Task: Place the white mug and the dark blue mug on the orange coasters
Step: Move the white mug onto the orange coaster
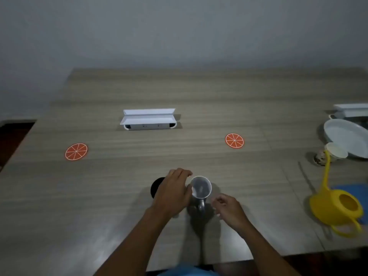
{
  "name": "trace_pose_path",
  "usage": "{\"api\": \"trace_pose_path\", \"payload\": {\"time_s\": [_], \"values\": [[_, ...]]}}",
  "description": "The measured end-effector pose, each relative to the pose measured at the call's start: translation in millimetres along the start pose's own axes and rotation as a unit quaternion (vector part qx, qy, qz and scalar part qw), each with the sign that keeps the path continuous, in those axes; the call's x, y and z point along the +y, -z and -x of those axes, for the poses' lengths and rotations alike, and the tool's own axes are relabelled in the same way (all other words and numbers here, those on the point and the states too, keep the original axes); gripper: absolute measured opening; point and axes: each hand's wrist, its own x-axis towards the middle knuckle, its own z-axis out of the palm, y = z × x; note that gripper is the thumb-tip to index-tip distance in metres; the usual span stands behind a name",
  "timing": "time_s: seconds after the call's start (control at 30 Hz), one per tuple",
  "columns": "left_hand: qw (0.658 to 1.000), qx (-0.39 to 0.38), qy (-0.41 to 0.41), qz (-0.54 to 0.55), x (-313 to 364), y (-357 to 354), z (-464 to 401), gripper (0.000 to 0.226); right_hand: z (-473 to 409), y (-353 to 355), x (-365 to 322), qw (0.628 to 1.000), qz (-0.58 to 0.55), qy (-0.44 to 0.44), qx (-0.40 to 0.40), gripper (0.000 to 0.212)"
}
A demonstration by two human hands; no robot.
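Note:
The white mug [201, 189] stands upright near the table's front edge, its handle pointing toward me. Just left of it is the dark blue mug [156, 186], mostly hidden under my left hand [172, 193]. That hand hovers over the dark mug with fingers spread; I cannot tell whether it touches it. My right hand [229, 209] is beside the white mug's handle, fingers loosely curled and holding nothing. One orange coaster [76, 152] lies at the far left, another orange coaster [234, 140] at the right; both are bare.
A white open box [148, 119] sits at the table's middle back. On the right are a white bowl [346, 136], a small cup [336, 150], a yellow strainer [338, 204] on a blue cloth [356, 191], and another white box [350, 110].

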Motion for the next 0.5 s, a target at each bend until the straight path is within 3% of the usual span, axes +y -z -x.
{"api": "trace_pose_path", "payload": {"time_s": [0.17,0.3,0.43,0.5], "values": [[0.998,0.003,-0.019,0.054,-3,-25,29,0.028,11,-17,6,0.992,-0.110,-0.040,-0.049,0.014],[0.997,-0.019,-0.004,0.070,-8,-48,56,0.033,15,-23,9,0.988,-0.131,-0.058,-0.059,0.015],[0.996,-0.078,0.002,0.035,-19,-70,79,0.023,15,-25,15,0.983,-0.155,-0.071,-0.069,0.017],[0.992,-0.122,0.022,0.021,-24,-79,87,0.031,14,-26,18,0.979,-0.173,-0.076,-0.073,0.019]]}}
